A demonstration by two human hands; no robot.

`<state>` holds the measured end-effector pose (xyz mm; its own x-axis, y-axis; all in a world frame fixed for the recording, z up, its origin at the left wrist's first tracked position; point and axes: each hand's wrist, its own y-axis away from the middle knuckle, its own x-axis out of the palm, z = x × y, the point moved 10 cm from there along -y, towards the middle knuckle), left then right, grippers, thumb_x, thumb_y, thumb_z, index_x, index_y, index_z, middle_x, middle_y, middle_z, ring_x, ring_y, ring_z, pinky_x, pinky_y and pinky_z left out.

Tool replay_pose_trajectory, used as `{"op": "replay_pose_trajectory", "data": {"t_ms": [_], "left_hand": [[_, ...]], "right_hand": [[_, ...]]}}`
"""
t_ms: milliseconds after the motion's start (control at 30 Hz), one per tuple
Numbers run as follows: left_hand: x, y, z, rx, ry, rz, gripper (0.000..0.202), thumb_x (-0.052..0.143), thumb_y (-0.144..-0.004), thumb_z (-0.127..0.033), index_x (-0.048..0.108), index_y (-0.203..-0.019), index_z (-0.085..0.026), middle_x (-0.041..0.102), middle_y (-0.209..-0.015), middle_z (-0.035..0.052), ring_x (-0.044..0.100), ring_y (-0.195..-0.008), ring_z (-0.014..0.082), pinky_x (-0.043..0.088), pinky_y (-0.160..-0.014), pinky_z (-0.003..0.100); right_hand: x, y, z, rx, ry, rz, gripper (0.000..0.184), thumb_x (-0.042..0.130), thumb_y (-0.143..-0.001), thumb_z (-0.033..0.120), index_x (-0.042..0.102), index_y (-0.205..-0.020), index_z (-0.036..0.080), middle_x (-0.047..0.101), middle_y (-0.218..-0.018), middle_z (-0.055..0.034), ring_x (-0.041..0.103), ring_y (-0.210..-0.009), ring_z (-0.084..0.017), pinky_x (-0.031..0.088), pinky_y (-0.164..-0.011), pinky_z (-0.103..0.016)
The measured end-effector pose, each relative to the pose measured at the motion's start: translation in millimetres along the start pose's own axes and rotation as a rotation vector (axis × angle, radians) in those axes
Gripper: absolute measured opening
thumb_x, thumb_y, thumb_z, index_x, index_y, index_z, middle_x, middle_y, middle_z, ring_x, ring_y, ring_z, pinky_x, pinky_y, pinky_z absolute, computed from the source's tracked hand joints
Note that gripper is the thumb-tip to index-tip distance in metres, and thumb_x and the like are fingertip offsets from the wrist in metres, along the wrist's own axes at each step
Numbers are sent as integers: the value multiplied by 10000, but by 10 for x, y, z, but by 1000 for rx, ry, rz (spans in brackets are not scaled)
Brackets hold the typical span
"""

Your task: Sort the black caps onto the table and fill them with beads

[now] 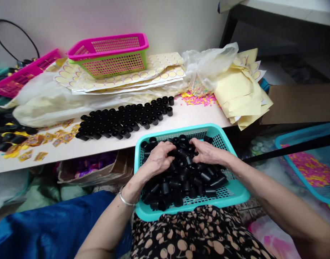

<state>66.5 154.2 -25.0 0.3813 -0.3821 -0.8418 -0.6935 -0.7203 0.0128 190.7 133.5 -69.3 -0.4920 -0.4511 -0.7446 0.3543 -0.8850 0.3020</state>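
A turquoise basket (192, 208) rests against my lap, filled with loose black plastic caps (175, 183), short hollow cylinders lying at all angles. My left hand (163, 155) reaches in from the left, its fingers curled on caps near the basket's middle. From the right, my right hand (205, 151) bends its fingers and thumb around caps at the far side of the pile; its fingertips are partly hidden among them. On the white table beyond, more black caps (122, 118) stand upright in close rows.
Stacked pink and green baskets (113, 64) sit on sticker sheets (165, 73) at the back. Yellow paper (237, 93) and scattered pink and yellow bits (200, 99) lie right. Small yellow packets (65, 138) lie left. A blue basket (310, 162) stands right; a black strap (291, 148) crosses it.
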Motion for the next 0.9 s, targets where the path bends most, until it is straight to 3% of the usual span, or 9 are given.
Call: {"op": "replay_pose_trajectory", "data": {"t_ms": [67,167,267,367,467,567,633,767,900], "left_hand": [[83,-20,-25,19,-99,78,289,561,-726,-141,626,-1003,-188,625,-993,57,528,-921,223,441,-825,359],[157,-14,-28,31,-187,166,237,553,-736,-173,626,-961,-179,613,-917,60,515,-886,229,434,-796,368],[133,5,17,6,-147,150,194,549,-734,-166,626,-911,-178,603,-894,54,512,-891,226,436,-786,361],[28,-9,-2,18,-73,50,212,558,-737,-145,631,-933,-184,597,-989,61,508,-960,232,435,-831,370],[-43,-78,-212,127,-35,-16,247,579,-775,-191,621,-1019,-189,579,-1106,67,483,-1030,235,414,-893,380],[101,-191,-484,237,-103,90,261,617,-774,-254,624,-1027,-187,588,-1093,64,464,-1031,238,397,-891,392],[242,-271,-546,233,-186,181,228,633,-767,-301,646,-961,-182,596,-1044,65,461,-1009,249,398,-836,400],[350,-308,-489,225,-226,278,187,600,-800,-355,665,-810,-179,595,-1004,56,464,-985,242,387,-787,380],[63,-206,-460,268,-156,158,204,569,-835,-353,667,-848,-175,587,-1084,64,455,-1019,235,373,-872,383]], "right_hand": [[47,-15,16,18,-12,17,526,680,-589,184,478,-1073,152,563,-917,-68,542,-797,-214,386,-641,-284],[76,-31,-19,42,-48,10,358,631,-540,79,546,-881,149,566,-868,-68,535,-758,-211,359,-624,-288],[53,-21,-110,51,-160,-3,222,626,-571,118,573,-781,167,554,-730,-9,523,-690,-174,347,-592,-266],[-11,6,-205,61,-329,-25,172,624,-647,237,593,-803,171,538,-651,35,515,-638,-140,360,-561,-242],[-70,25,-243,64,-480,-58,192,601,-691,287,598,-833,158,541,-643,43,508,-609,-120,381,-550,-234],[-95,18,-231,61,-569,-79,164,594,-705,305,598,-766,152,527,-604,46,485,-566,-106,377,-527,-230],[-140,20,-234,61,-599,-109,159,604,-703,313,590,-707,155,512,-581,49,467,-548,-102,368,-516,-230],[-416,193,-350,80,-637,-300,177,616,-714,320,551,-666,163,568,-702,24,504,-643,-115,409,-600,-251],[-683,684,-510,95,-758,-578,187,668,-711,312,554,-768,176,621,-843,-14,564,-754,-145,458,-685,-281]]}}
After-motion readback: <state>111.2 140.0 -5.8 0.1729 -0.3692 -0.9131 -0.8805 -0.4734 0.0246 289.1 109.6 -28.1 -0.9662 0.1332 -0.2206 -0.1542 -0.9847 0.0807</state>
